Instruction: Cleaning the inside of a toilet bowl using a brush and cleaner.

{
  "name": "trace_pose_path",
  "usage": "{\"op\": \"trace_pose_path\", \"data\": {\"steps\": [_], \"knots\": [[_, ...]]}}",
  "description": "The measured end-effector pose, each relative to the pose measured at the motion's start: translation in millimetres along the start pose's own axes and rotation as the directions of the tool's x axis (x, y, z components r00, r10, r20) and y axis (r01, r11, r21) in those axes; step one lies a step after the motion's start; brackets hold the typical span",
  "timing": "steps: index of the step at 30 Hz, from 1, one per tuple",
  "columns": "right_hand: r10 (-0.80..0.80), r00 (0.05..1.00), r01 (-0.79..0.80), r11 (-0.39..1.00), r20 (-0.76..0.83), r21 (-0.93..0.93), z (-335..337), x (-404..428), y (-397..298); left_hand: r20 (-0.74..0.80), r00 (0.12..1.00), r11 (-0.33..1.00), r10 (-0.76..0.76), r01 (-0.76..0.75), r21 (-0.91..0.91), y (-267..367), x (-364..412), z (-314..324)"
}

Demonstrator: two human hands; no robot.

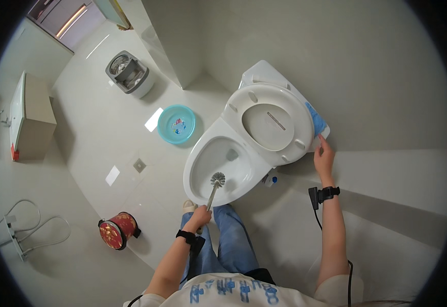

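Observation:
My left hand [200,218] grips the handle of a toilet brush [218,179], whose round bristled head is over the near part of the white toilet bowl [192,169]. The toilet seat and lid [303,111] are raised against the tank. At the tank's right end, my right hand [324,155] has its fingertips at the edge of a blue cloth [315,119] lying on the tank top. Whether the fingers pinch the cloth is not clear.
A turquoise basin [176,124] stands left of the toilet. Farther left are a mop bucket [128,75], a floor drain [139,165] and a red bin [118,231]. A bottle with a blue cap [270,180] stands beside the toilet base. A vanity cabinet [39,119] is at the far left.

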State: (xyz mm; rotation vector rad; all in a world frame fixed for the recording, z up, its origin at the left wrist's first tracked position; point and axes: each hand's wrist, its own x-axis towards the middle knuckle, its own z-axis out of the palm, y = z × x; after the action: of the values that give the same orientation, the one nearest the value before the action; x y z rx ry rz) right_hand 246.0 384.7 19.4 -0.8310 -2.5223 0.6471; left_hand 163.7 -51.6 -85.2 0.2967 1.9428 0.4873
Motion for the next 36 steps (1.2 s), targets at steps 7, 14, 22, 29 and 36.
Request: {"op": "trace_pose_path", "data": {"steps": [7,14,22,29,36], "knots": [[0.315,0.949,-0.291,0.893,-0.015,0.344,61.3,-85.3,-84.2,0.121,0.991,0.936,-0.055,0.094,-0.339,-9.6,15.1,-1.1],[0.296,0.378,-0.855,0.476,0.877,0.208,173.4,-226.8,-149.6,0.183,0.983,0.902,-0.008,0.086,-0.424,-23.7,61.0,26.8],[0.298,0.207,-0.922,-0.259,0.932,0.287,202.6,-254.4,-172.9,0.482,0.866,0.725,0.134,0.246,-0.643,-27.8,85.1,32.0],[0.617,0.183,-0.982,0.147,0.766,0.117,232.9,-280.1,-158.5,-0.107,0.969,0.963,0.221,-0.235,-0.133,-90.1,117.2,36.1],[0.554,0.642,-0.58,0.803,0.53,-0.135,315.4,-276.7,-96.5,-0.43,0.9,0.954,0.064,0.07,0.29,-142.7,130.7,-18.5]]}}
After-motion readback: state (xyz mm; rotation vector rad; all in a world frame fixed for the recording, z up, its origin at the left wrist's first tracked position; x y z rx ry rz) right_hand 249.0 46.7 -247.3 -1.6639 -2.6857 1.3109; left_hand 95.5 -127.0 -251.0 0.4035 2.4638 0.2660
